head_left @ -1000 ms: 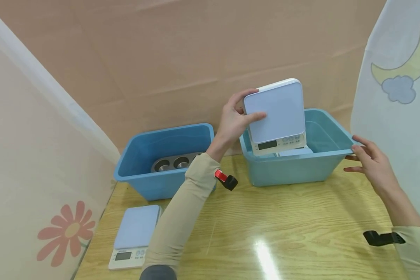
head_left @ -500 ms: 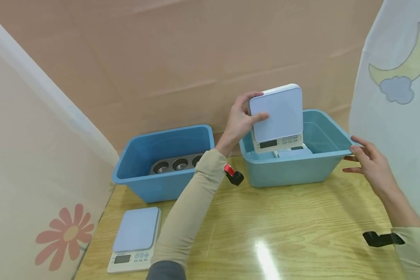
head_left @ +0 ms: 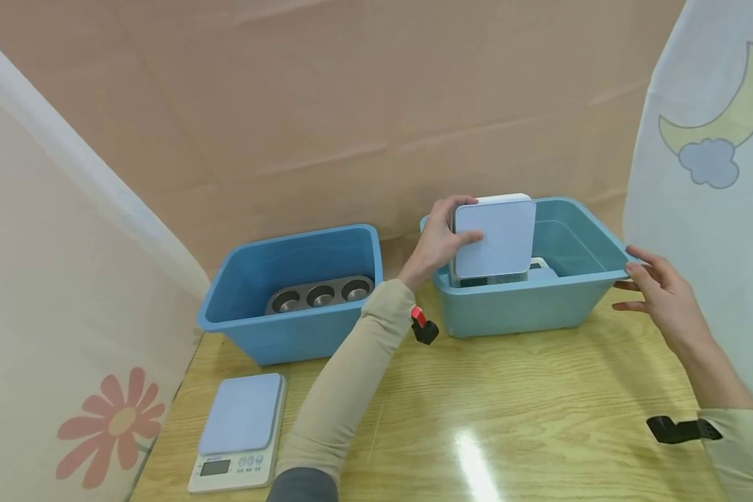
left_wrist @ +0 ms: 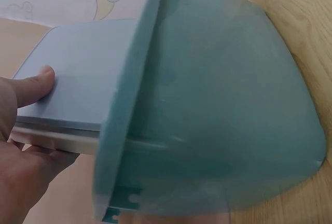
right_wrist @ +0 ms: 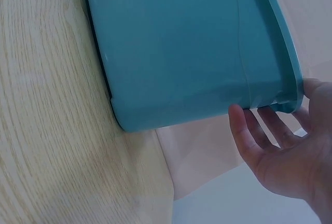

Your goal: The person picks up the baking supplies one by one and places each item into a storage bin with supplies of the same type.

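Note:
My left hand (head_left: 440,237) grips a white kitchen scale with a pale blue top (head_left: 494,236) by its left edge, thumb on the top. The scale stands tilted, its lower part inside the right teal bin (head_left: 527,307). In the left wrist view my thumb (left_wrist: 32,85) presses the scale's blue top (left_wrist: 78,84) behind the teal bin's rim (left_wrist: 136,94). Another scale (head_left: 542,268) lies in that bin. My right hand (head_left: 655,289) touches the bin's right corner with straight fingers; in the right wrist view the fingers (right_wrist: 264,130) sit under the bin's rim (right_wrist: 282,42).
A blue bin (head_left: 291,328) at left holds a grey muffin tin (head_left: 320,294). A further scale (head_left: 238,432) lies on the wooden table (head_left: 514,411) near its front left edge. Fabric screens stand at left and right, a beige wall behind.
My left hand has lowered the scale from above the teal bin down into it. The right hand has stayed at the bin's right corner.

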